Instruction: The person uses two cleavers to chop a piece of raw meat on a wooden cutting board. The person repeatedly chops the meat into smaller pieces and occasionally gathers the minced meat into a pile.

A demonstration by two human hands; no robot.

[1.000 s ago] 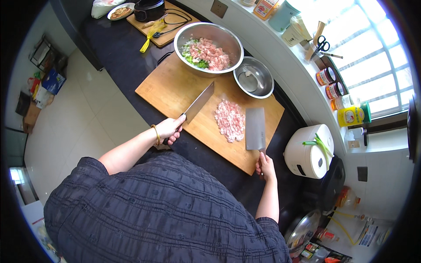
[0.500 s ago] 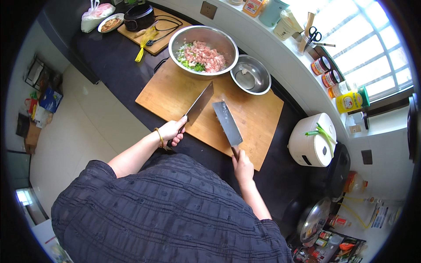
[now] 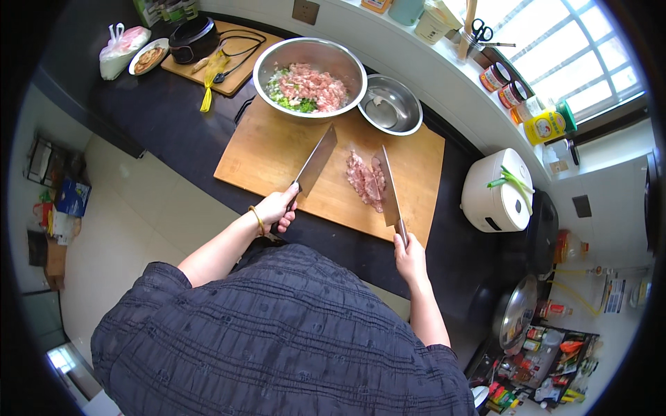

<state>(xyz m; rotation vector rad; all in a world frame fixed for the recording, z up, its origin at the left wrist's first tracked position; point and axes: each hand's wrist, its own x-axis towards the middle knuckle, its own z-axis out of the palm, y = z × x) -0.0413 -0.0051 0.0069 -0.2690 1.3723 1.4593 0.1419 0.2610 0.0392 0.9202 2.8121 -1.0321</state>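
My left hand (image 3: 277,208) grips the handle of a cleaver (image 3: 314,165) held above the wooden cutting board (image 3: 277,149), blade pointing up-right. My right hand (image 3: 409,255) grips a second cleaver (image 3: 389,188), its blade standing edge-down in a small pile of pink minced meat (image 3: 365,180) near the board's middle. A large steel bowl (image 3: 310,69) with minced meat and chopped greens stands at the board's far edge. A smaller steel bowl (image 3: 393,104) sits just right of it.
A white rice cooker (image 3: 496,191) stands right of the board. A second wooden board (image 3: 229,66) with a black pot, cable and yellow item lies far left, with a plate beside it. Jars, bottles and scissors line the windowsill (image 3: 499,73). A pan lid (image 3: 515,312) lies lower right.
The right cleaver swung from upright beside the meat, across over it, and now stands in the pile. The left cleaver stays raised over the board. The view has shifted.
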